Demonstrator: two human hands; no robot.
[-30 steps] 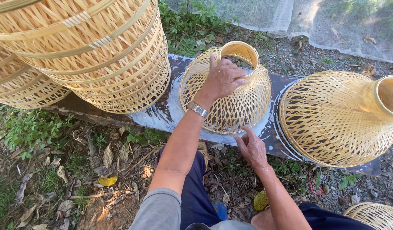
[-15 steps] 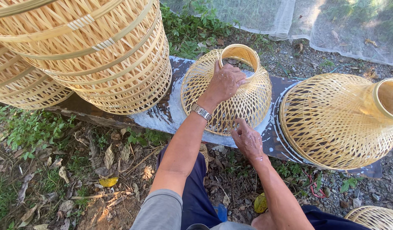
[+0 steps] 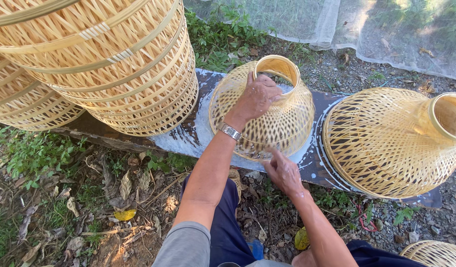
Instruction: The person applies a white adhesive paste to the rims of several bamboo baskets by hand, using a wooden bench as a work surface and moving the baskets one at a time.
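The left hand (image 3: 256, 96) grips the neck of a woven bamboo basket (image 3: 282, 123), fingers clenched over its rim. The basket stands mouth-down on a dark wet board (image 3: 188, 136). The right hand (image 3: 283, 172) touches the basket's lower edge, fingers loosely curled. A second basket (image 3: 386, 141) lies just beside; stacked baskets (image 3: 124, 69) stand left.

No packages, labels, signs or screens are seen anywhere in this view.
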